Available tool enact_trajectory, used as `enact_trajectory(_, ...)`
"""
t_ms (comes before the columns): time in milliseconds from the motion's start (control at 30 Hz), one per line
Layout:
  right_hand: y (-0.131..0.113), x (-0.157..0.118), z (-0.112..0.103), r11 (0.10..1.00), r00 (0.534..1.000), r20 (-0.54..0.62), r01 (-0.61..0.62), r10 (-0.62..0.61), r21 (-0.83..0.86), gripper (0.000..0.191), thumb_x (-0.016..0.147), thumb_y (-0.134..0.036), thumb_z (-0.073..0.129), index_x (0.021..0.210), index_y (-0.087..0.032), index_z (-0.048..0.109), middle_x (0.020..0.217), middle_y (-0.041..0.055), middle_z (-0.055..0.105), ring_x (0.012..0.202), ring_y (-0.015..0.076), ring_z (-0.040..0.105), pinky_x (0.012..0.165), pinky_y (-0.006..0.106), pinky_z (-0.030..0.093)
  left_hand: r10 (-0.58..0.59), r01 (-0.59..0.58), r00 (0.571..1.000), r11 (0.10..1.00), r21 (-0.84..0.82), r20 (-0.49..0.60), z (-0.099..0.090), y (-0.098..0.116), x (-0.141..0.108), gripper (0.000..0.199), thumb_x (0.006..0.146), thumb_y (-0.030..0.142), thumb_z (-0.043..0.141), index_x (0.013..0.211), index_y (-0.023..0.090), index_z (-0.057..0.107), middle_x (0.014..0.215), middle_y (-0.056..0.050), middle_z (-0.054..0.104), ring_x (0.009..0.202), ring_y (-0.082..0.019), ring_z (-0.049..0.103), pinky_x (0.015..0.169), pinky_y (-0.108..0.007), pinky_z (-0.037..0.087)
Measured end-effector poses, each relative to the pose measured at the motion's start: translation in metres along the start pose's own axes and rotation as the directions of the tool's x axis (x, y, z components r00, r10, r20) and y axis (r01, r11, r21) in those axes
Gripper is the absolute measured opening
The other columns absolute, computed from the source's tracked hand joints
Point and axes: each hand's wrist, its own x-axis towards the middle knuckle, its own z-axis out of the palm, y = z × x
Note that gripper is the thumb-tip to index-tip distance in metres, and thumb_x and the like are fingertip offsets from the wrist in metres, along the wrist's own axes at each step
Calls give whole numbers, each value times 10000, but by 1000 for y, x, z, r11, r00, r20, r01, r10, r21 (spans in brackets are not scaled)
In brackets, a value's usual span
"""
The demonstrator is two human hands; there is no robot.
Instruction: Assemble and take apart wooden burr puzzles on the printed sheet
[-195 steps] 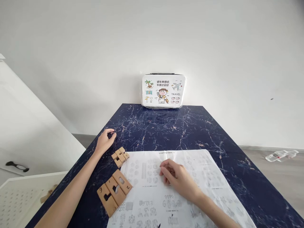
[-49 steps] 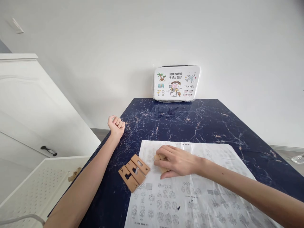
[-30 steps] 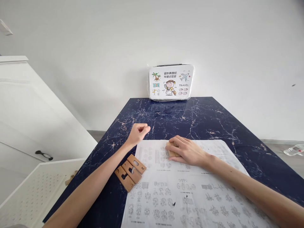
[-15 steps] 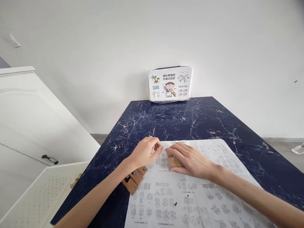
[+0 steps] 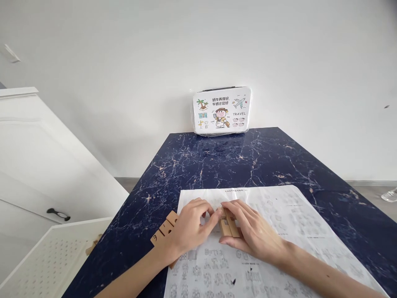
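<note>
My right hand point(image 5: 252, 225) is closed around a few light wooden puzzle pieces point(image 5: 228, 227), fitted side by side above the printed paper sheet point(image 5: 266, 198). A gap shows between the pieces. From the left, my left hand point(image 5: 194, 223) brings thumb and forefinger together at their left edge. It pinches a small wooden end there, mostly covered by the fingertips. Beside my left wrist lie flat wooden pieces point(image 5: 157, 236) with dark notches and numbers such as 3 and 1. The hand and forearm partly cover them.
The sheet of line diagrams lies on a dark blue marbled table point(image 5: 223, 165). A white cartoon case point(image 5: 221, 111) stands at the back against the wall. On the left are a white cabinet point(image 5: 46, 157) and a perforated white surface point(image 5: 46, 260) with a wooden piece point(image 5: 92, 245).
My left hand has moved right and down to meet the pieces in my right hand. More numbered pieces show left of the left wrist. The view has shifted slightly.
</note>
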Motion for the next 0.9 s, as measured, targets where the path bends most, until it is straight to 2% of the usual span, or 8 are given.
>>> enact_trajectory(133,-1,2,-3,997,999,2,35,-36,73,666,1019,-675,466,1439,-163,387,1129,165,671,978,306,668,789,462,599,61,-63,997,997,42,52,2,-1,-1,290,1004,359,599,750,224,641,754,-17,698,780,-216,613,855,-413,435)
enact_trajectory(233,-1,3,-3,993,999,8,34,-35,116,685,1000,-687,495,1437,-174,376,1121,159,668,972,305,667,786,468,601,20,-18,996,1000,-25,91,3,-1,-1,321,1010,362,585,721,227,624,740,-6,684,783,-210,607,881,-412,433)
enact_trajectory(433,3,4,-4,973,999,35,-29,21,228,675,980,-673,555,1433,-201,387,1158,151,651,1009,301,656,804,469,611,-97,112,990,980,-161,101,7,1,0,385,1029,428,536,701,235,597,707,-13,630,725,-202,581,773,-374,452)
enact_trajectory(700,5,5,-6,948,993,98,-96,70,303,619,993,-608,595,1441,-235,388,1229,150,625,1089,300,627,843,461,610,-174,181,984,947,-266,50,4,-5,2,406,1014,484,549,703,238,635,702,-20,613,683,-195,560,657,-341,415)
enact_trajectory(800,5,6,-7,939,985,149,-128,83,319,595,996,-563,622,1437,-242,382,1253,144,608,1092,290,622,844,443,608,-256,259,965,894,-365,56,-2,-5,5,450,1032,535,493,732,234,642,687,-15,598,672,-190,567,656,-330,424)
enact_trajectory(900,4,9,-9,934,971,219,-161,92,319,566,984,-520,668,1403,-238,412,1237,127,615,1067,275,629,837,429,608,-288,309,949,756,-577,130,-7,-4,8,446,1036,584,458,843,234,657,695,-20,623,606,-183,583,627,-330,471)
